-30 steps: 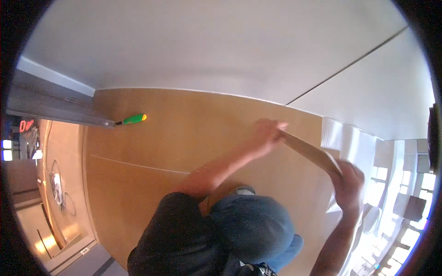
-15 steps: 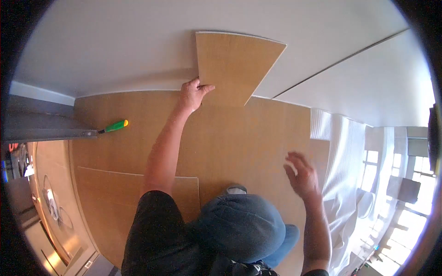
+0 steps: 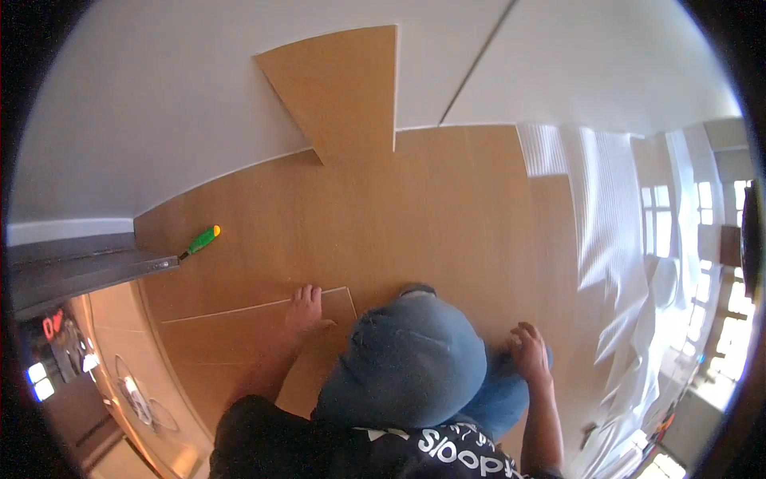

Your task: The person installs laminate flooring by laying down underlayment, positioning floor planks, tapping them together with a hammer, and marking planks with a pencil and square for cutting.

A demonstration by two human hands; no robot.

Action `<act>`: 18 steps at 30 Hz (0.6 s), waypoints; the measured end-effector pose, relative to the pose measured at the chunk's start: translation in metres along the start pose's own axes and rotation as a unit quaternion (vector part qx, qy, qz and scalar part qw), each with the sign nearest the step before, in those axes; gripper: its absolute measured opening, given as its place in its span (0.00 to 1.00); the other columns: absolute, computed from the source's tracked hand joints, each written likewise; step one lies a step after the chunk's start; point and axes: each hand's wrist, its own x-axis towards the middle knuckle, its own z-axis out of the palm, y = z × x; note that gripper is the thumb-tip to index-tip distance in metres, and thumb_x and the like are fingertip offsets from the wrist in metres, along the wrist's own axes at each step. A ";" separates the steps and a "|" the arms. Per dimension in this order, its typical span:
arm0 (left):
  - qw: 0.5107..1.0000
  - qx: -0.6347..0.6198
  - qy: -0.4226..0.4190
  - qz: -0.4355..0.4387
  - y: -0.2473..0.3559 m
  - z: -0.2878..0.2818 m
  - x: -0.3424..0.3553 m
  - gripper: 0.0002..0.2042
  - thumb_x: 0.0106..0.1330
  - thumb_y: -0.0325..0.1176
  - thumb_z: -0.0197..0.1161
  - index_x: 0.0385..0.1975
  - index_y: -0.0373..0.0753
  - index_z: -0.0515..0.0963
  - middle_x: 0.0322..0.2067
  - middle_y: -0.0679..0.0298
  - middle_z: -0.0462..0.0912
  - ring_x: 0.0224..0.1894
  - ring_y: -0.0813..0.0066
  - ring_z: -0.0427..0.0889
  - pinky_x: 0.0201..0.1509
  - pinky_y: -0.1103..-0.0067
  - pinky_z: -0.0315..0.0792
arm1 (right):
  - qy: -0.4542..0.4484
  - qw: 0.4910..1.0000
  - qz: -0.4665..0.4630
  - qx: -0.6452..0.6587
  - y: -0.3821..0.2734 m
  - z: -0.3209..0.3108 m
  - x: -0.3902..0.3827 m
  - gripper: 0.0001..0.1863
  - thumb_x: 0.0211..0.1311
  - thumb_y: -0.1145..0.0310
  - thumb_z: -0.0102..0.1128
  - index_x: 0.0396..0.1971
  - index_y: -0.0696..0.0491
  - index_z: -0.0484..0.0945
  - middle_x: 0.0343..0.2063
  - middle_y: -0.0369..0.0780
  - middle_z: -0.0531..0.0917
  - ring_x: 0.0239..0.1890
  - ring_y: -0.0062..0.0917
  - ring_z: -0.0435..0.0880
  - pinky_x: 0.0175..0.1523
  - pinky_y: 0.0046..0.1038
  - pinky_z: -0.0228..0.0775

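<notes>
My left hand [image 3: 306, 311] has its fingers apart, resting on or just over the upper edge of a loose wood-coloured board [image 3: 199, 351] that lies on the wooden surface [image 3: 447, 207]. Beside my bent, jeans-clad knee, my right hand [image 3: 528, 347] is empty, fingers loosely bent and apart. A smaller tapered-looking wood-coloured board [image 3: 343, 88] rests against the white wall [image 3: 175, 112], away from both hands. A green-handled tool with a yellow end [image 3: 201, 239] lies at the left by a dark metal rail [image 3: 96, 275], its tip hidden or too small to tell.
Crumpled white translucent sheeting [image 3: 606, 239] lies along the right side, with bright windows beyond it. At the lower left is a pale ledge or frame [image 3: 120, 335] with looped cable on it. A dark seam crosses the white wall at the upper right.
The smaller board, earlier held, now rests against the wall untouched. My left hand has let go and dropped toward the loose board; my right hand has moved down beside my knee.
</notes>
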 end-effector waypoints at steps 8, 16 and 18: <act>0.988 -0.157 -0.009 -0.002 0.044 -0.020 0.010 0.31 0.64 0.50 0.71 0.60 0.36 0.72 0.53 0.47 0.74 0.57 0.56 0.73 0.61 0.63 0.71 | 0.074 0.992 -0.099 0.024 0.041 0.021 -0.019 0.13 0.65 0.63 0.64 0.47 0.50 0.84 0.56 0.46 0.82 0.60 0.43 0.79 0.64 0.42 0.74; 0.986 -0.148 -0.031 0.070 0.096 -0.045 0.050 0.28 0.66 0.50 0.70 0.56 0.36 0.73 0.49 0.49 0.76 0.53 0.59 0.73 0.57 0.64 0.71 | 0.144 0.989 -0.008 0.041 0.075 0.047 -0.098 0.16 0.69 0.58 0.60 0.51 0.48 0.84 0.60 0.44 0.80 0.61 0.41 0.79 0.66 0.42 0.71; 0.985 -0.143 -0.035 0.087 0.106 -0.050 0.058 0.27 0.66 0.50 0.69 0.55 0.36 0.73 0.48 0.49 0.76 0.51 0.60 0.74 0.56 0.64 0.71 | 0.144 0.988 0.011 0.054 0.081 0.053 -0.114 0.15 0.69 0.59 0.59 0.50 0.48 0.84 0.60 0.44 0.80 0.62 0.40 0.79 0.66 0.42 0.71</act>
